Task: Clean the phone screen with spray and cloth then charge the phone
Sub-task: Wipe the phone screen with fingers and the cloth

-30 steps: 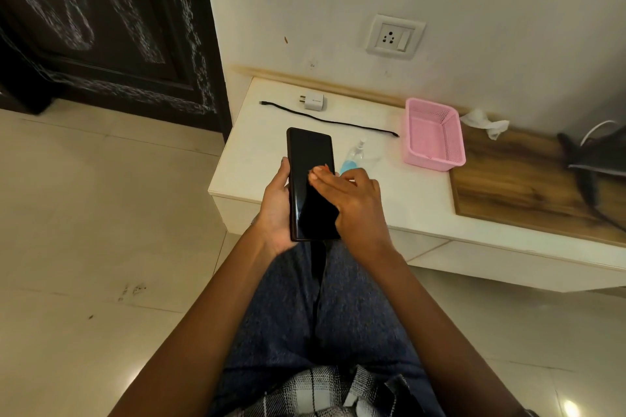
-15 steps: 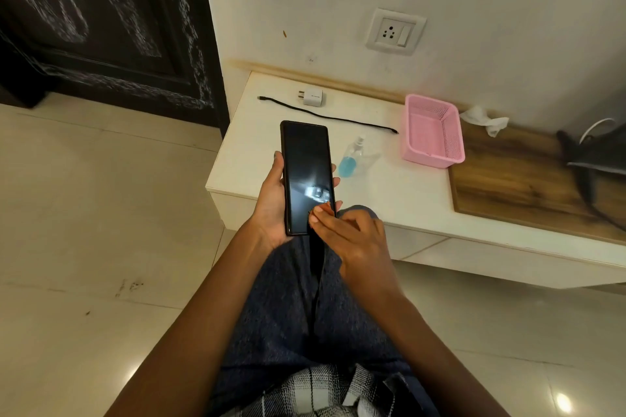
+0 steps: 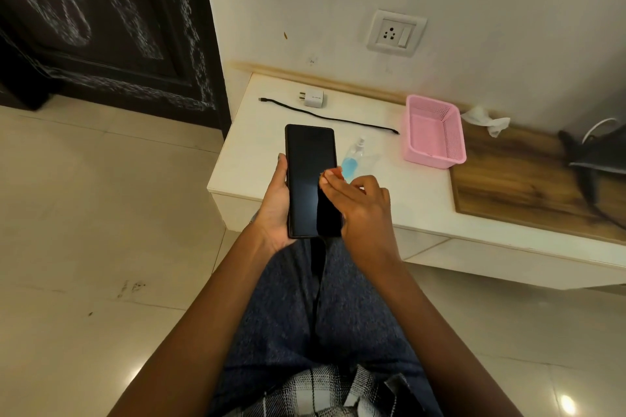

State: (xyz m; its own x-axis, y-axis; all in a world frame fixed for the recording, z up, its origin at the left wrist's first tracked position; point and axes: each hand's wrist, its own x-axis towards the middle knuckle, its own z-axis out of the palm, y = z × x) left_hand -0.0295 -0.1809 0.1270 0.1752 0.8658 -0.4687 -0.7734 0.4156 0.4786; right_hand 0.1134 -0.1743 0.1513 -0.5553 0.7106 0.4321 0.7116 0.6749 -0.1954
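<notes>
**Right hand back up at mid-screen, phone still in the left**

Compared with half a second back, my right hand (image 3: 359,203) has slid up from the bottom edge of the phone (image 3: 311,179) to about the middle of the glass, on its right side. The bright reflection that sat low on the screen is gone; it now reads as flat, glossy black. My left hand (image 3: 278,210) hasn't let go: palm under the slab, thumb on the left edge. Right fingers are loosely bent with the tips (image 3: 327,176) on the glass; I can't tell if there's a cloth under them.

The phone is held above my lap, at the front edge of the smooth white countertop (image 3: 423,193). Behind it lies the small clear spray bottle (image 3: 352,159) with blue liquid. Further back: a thin black cable (image 3: 325,116), a white boxy charger (image 3: 313,99) with print too small to read, and a pink plastic mesh basket (image 3: 433,132). White wall socket (image 3: 396,32) above.
</notes>
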